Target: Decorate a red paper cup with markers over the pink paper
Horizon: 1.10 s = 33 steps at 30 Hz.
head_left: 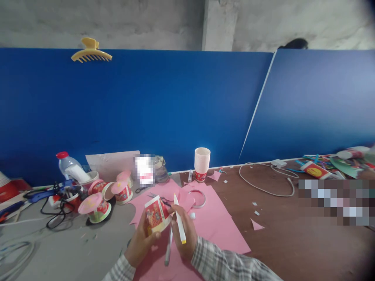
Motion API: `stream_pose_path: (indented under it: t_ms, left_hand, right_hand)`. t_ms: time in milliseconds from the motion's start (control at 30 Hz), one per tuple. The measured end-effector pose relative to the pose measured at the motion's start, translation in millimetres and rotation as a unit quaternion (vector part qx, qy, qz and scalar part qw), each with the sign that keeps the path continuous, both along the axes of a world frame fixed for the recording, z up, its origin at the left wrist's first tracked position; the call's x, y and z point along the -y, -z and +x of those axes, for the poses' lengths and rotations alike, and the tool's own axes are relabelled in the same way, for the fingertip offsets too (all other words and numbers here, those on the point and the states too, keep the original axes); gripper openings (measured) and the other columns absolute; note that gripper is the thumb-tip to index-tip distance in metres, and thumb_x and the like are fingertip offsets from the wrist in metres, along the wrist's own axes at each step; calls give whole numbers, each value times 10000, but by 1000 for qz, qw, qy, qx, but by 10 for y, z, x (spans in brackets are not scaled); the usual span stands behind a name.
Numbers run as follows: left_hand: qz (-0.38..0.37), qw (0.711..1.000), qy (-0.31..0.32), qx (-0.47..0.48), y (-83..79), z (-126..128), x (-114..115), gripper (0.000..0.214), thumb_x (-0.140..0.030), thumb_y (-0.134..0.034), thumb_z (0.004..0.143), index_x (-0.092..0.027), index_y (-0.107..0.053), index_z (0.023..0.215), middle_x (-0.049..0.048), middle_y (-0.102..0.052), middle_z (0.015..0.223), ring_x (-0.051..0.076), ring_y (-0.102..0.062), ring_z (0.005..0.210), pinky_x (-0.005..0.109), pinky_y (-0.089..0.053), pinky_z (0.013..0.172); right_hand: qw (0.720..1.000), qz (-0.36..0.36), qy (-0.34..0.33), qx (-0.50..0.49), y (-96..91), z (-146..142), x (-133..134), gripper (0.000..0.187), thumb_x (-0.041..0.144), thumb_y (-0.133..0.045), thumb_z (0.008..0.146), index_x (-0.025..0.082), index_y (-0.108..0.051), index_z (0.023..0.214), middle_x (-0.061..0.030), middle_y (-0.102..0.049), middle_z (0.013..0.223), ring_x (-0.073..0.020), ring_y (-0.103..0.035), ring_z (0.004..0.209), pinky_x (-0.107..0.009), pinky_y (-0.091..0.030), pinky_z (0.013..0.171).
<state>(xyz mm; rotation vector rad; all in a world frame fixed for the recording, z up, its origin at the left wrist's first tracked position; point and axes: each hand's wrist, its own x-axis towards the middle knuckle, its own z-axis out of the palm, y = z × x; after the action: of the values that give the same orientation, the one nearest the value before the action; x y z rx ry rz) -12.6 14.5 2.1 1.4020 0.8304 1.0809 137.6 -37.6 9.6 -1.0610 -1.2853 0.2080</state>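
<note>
My left hand (141,239) is closed round a red and white printed paper cup (156,214), tilted above the pink paper. In my right hand (189,234) is a white marker (179,225) with a yellow end, held like a pen with that end toward me. Its upper tip points away, just right of the cup. Beneath both hands lie sheets of pink paper (219,228). A grey-white pen (168,249) rests on the paper between my wrists. Beyond the hands are a roll of tape (202,199) and scissors (140,190), partly hidden.
A stack of paper cups (202,162) stands near the blue partition (175,105). At left are several cups with pink tops (90,203), a glue gun (48,195) and a bottle (68,164). A white cable (263,191) and paper scraps (257,225) lie right.
</note>
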Motion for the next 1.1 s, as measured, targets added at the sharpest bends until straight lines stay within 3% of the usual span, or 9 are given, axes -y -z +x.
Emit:
stream_pose_path:
  t_ms: [200, 367, 567, 733, 933, 1100]
  left_hand:
    - [-38, 999, -15, -20, 101, -50, -18, 946, -277, -723, 467, -371, -254, 1282, 97, -662, 1076, 422, -507, 1002, 524, -448, 784]
    - [-24, 1000, 5, -4, 106, -42, -18, 957, -263, -734, 466, -385, -252, 1284, 95, -650, 1096, 413, -480, 1041, 507, -431, 815]
    - [10, 999, 48, 16, -18, 10, 40, 811, -241, -757, 456, -358, -431, 1189, 97, -657, 1072, 409, -490, 1022, 486, -433, 810]
    - [-2, 998, 53, 30, -26, 17, 54, 608, -224, -759, 464, -254, -571, 1041, 108, -701, 926, 404, -549, 911, 498, -457, 748]
    - [-24, 998, 51, 32, -17, -33, 10, 553, -208, -729, 524, -198, -582, 1058, 145, -688, 1010, 424, -512, 973, 504, -445, 764]
    - [-21, 995, 77, 54, -33, -55, -6, 529, -245, -704, 568, -189, -570, 1077, 158, -678, 1027, 418, -525, 961, 508, -440, 777]
  right_hand:
    - [998, -6, -42, 49, 3, 31, 17, 377, 117, -494, 782, 245, -519, 1136, -34, -644, 818, -237, -645, 693, -324, -549, 636]
    - [998, 2, -45, 46, -12, 25, 35, 373, 122, -512, 780, 248, -523, 1131, -30, -619, 791, -241, -628, 693, -339, -543, 649]
    - [997, -20, -59, 42, 19, 16, 40, 308, 128, -524, 778, 251, -560, 1058, -19, -628, 790, -234, -628, 684, -317, -532, 629]
    - [997, -31, -69, 31, -34, 7, 72, 259, 134, -500, 797, 232, -557, 1030, -19, -611, 785, -220, -617, 687, -302, -512, 645]
    - [989, -66, -132, -4, -122, 86, 114, 191, 233, -434, 848, 225, -548, 1000, -26, -569, 800, -228, -579, 688, -335, -487, 653]
    - [986, -32, -164, -27, -129, 125, 130, 271, 380, -391, 873, 245, -569, 1027, -54, -572, 862, -264, -573, 766, -375, -481, 694]
